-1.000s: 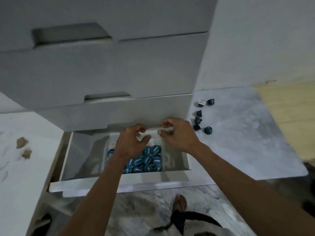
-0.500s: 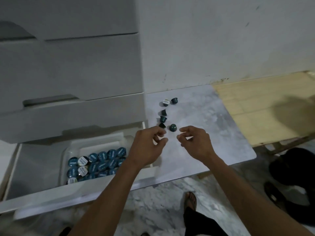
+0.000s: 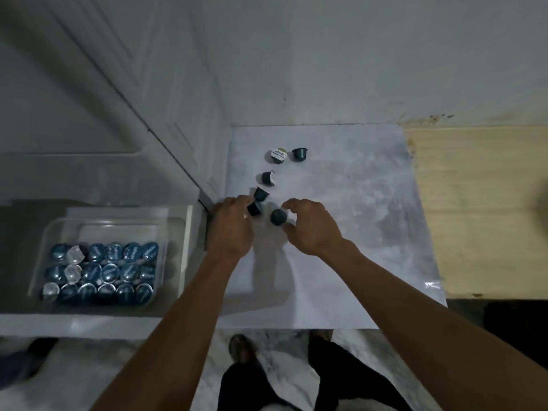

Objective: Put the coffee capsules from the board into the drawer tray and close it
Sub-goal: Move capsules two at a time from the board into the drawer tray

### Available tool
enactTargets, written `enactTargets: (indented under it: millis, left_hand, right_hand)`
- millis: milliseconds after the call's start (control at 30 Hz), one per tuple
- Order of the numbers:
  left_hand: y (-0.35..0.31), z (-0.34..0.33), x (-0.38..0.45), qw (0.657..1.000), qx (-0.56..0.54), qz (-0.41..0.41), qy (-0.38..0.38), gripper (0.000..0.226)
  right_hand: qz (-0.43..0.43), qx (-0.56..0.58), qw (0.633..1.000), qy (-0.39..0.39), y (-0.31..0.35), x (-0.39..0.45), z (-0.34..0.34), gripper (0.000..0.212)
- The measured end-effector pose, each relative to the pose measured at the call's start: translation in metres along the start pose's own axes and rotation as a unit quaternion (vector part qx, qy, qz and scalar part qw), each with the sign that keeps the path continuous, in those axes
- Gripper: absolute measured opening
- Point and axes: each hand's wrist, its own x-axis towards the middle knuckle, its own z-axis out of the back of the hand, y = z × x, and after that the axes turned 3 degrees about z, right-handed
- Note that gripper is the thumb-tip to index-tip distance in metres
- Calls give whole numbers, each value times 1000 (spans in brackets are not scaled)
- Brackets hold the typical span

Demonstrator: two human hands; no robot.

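Note:
Several dark coffee capsules lie on the pale marbled board: a white-lidded capsule, a second capsule and a third capsule sit farther back. My left hand pinches the near capsule, just below another one. My right hand curls around a round-topped capsule, with finger and thumb on either side and small gaps showing. To the left, the open drawer holds a clear tray filled with several blue-lidded capsules.
Closed grey drawer fronts rise above the open drawer. A light wooden panel adjoins the board on the right, against the wall. My feet stand on the marbled floor below the board's front edge.
Both hands left the tray in the drawer and moved right onto the board. They now reach the two nearest capsules. My view has swung to the right.

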Motion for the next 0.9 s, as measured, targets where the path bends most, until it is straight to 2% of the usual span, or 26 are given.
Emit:
enactTargets:
  millis: [67,167,400,600,700,800,900]
  left_hand:
    - [3,-13,-1,1000,4,2,-24,38]
    - [3,-25,-2,997,32,-43,-55,33]
    - [-4,-27,4,991,102,-56,-70,30]
    - [-1,-33,7,995,60,-7,-76,19]
    - [0,-40,6,995,39,20,-88,16]
    - [3,-53,4,993,29,12,-113,15]
    - [6,-66,3,991,13,9,-135,18]
  right_hand:
    - [29,-17,999,12,0,14,-14,47]
    - [49,-36,998,6,-3,25,-30,51]
    - [78,-69,994,15,-13,37,-44,24]
    - [85,-81,993,4,-17,40,-38,16]
    - [94,-28,995,-17,-26,38,-36,22]
    - [122,9,992,-31,-43,31,-39,44]
    - [140,10,988,-67,-59,26,-42,36]
